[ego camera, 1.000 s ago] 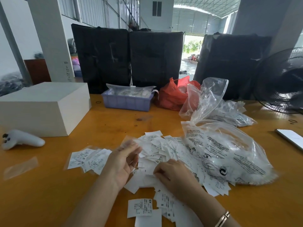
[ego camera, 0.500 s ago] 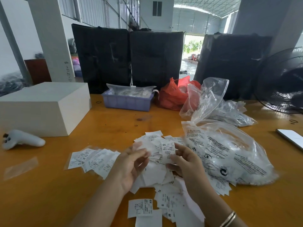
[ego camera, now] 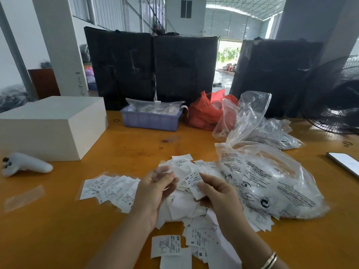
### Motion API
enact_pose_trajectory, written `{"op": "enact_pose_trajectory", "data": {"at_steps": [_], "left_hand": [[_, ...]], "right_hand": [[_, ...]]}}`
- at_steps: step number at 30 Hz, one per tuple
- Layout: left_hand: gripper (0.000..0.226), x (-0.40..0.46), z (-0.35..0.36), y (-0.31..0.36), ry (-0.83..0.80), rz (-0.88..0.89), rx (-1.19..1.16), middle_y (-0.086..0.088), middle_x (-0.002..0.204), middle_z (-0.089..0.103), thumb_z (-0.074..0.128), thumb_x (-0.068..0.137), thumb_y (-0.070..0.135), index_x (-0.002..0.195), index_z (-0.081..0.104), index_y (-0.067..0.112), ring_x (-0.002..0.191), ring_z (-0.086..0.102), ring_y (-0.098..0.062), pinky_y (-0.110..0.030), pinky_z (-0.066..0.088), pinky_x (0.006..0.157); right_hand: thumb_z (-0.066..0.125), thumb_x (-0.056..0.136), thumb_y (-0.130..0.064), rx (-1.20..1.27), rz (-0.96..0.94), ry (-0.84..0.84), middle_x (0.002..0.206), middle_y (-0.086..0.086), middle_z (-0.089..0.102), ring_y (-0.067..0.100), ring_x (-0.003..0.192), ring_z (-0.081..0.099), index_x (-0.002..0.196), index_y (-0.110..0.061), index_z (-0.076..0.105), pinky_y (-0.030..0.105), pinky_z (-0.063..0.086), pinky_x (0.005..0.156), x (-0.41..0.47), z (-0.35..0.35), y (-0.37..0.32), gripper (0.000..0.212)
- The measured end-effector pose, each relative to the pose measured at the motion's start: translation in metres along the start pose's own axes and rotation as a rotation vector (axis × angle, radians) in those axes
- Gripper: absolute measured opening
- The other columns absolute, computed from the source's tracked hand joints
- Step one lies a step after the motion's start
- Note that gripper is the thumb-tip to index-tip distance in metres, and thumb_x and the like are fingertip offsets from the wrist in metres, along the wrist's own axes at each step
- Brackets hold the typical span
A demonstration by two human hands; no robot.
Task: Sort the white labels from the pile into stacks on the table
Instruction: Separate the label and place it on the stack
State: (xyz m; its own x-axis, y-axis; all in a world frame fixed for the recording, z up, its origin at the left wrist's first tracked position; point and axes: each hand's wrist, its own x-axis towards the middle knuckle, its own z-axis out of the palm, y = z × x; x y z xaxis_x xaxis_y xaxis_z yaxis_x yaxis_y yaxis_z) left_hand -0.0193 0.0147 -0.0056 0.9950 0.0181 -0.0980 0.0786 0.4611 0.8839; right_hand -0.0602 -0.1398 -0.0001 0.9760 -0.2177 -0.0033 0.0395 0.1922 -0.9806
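A loose pile of white labels (ego camera: 186, 206) lies on the orange table (ego camera: 58, 230) in front of me. My right hand (ego camera: 219, 193) pinches one label marked XS (ego camera: 193, 184), lifted above the pile. My left hand (ego camera: 153, 189) hovers just left of it, fingers loosely curled; its fingertips are blurred and I cannot tell whether they hold a label. A fanned row of labels (ego camera: 110, 189) lies to the left of my left hand. Near the front edge lie a single XS label (ego camera: 166, 246) and more labels marked S and M (ego camera: 200, 241).
A clear printed bag (ego camera: 272, 181) holding more labels lies right of the pile, with other clear bags (ego camera: 250, 117) behind. A white box (ego camera: 50, 125), white controller (ego camera: 25, 165), purple tray (ego camera: 149, 120), red bag (ego camera: 204, 113), phone (ego camera: 345, 163) and black fan (ego camera: 338, 98) ring the workspace.
My right hand rose from the pile with one XS label pinched and brought it toward my left hand. The left hand lifted slightly and shifted right.
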Motion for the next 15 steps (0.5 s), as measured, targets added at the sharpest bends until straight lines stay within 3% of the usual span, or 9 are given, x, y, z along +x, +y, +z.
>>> {"op": "enact_pose_trajectory", "data": {"at_steps": [11, 15], "left_hand": [[0.019, -0.0003, 0.0009, -0.0042, 0.014, 0.03, 0.088, -0.001, 0.083, 0.075, 0.07, 0.083, 0.006, 0.098, 0.068, 0.016, 0.084, 0.073, -0.016, -0.023, 0.056, 0.065], [0.02, -0.0001, -0.0001, -0.0035, 0.02, 0.024, 0.059, 0.002, 0.079, 0.075, 0.069, 0.083, 0.004, 0.1, 0.067, 0.015, 0.083, 0.073, -0.016, -0.021, 0.056, 0.064]], "right_hand": [[0.065, 0.087, -0.005, -0.009, -0.059, -0.016, 0.093, 0.011, 0.072, 0.016, 0.068, 0.066, 0.094, -0.026, 0.074, 0.021, 0.053, 0.057, -0.0029, 0.0034, 0.0017, 0.023], [0.064, 0.088, -0.008, -0.001, -0.071, 0.014, 0.097, 0.015, 0.071, 0.02, 0.069, 0.066, 0.106, -0.02, 0.072, 0.027, 0.054, 0.062, -0.0008, 0.0014, 0.0036, 0.023]]}}
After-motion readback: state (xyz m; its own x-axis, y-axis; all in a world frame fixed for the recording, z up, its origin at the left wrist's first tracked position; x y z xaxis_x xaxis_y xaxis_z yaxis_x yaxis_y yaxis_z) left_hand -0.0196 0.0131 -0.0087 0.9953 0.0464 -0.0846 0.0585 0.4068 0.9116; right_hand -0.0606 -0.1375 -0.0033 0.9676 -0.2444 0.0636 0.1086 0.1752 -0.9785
